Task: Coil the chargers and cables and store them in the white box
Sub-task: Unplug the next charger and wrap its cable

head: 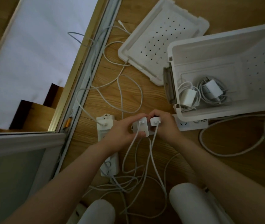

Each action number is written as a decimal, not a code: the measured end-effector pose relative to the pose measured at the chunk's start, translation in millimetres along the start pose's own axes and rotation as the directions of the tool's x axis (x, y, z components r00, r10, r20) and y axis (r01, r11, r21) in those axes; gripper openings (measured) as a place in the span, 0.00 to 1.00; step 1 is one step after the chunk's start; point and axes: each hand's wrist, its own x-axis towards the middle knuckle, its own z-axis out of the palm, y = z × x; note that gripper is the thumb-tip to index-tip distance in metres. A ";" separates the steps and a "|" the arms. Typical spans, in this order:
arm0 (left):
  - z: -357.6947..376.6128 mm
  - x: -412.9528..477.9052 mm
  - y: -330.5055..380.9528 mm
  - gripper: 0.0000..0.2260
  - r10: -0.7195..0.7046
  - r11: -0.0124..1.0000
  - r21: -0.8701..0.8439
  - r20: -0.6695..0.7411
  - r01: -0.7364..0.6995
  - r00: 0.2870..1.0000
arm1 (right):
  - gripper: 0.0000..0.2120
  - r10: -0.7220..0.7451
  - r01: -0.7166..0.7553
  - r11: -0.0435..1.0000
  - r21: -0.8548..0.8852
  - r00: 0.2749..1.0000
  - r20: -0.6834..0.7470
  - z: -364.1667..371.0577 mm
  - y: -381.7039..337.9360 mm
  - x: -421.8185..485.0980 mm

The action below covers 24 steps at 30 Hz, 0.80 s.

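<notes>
Chargers: the left hand (122, 131) curls its fingers round a white square plastic charger (142, 128); the right hand (165, 126) pinches a smaller white cube charger (155, 122) just beside it, above the middle of the wooden floor (185, 151).
Their leads: thin white cables (150, 147) hang from both towards the knees.
Box: the open white plastic box (209, 50) sits at the floor's right side, with two coiled white chargers (188, 96) in its near-left corner.
Lid: the perforated white lid (161, 39) lies beyond the box's left corner.
Strip: a white power strip (106, 133) lies left of the hands.
Loose: tangled white cords (128, 88) lie between lid and hands.
</notes>
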 end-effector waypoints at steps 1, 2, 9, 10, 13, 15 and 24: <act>-0.1 -0.1 1.4 0.23 0.001 1.000 0.005 0.008 -0.001 1.000 | 0.18 0.016 -0.016 0.999 0.035 1.000 -0.020 2.2 -2.7 -0.5; -0.6 -0.1 3.2 0.23 0.004 1.000 0.014 0.016 -0.004 1.000 | 0.17 0.033 -0.030 0.998 0.062 0.999 -0.040 4.0 -5.0 -1.1; -1.9 1.7 4.7 0.27 -0.025 0.998 0.064 0.046 0.022 0.999 | 0.18 0.062 -0.055 0.995 0.082 0.993 -0.097 5.2 -12.2 -4.9; -1.8 2.8 4.2 0.27 -0.034 0.997 0.076 0.054 0.030 0.998 | 0.17 0.048 -0.037 0.995 0.089 0.991 -0.122 3.8 -15.4 -7.6; -4.0 5.0 3.5 0.29 -0.048 0.993 0.111 0.051 0.042 0.998 | 0.17 -0.094 0.099 0.995 0.032 0.987 -0.131 -1.8 -29.0 -19.1; -3.6 3.9 5.0 0.29 -0.065 0.992 0.114 0.058 0.059 0.996 | 0.19 -0.124 0.122 0.992 -0.023 0.985 -0.118 -8.1 -36.2 -28.2; -1.5 1.1 13.7 0.29 -0.158 0.963 0.230 0.056 0.141 0.986 | 0.22 -0.126 0.127 0.992 0.001 0.982 -0.139 -32.2 -53.5 -44.0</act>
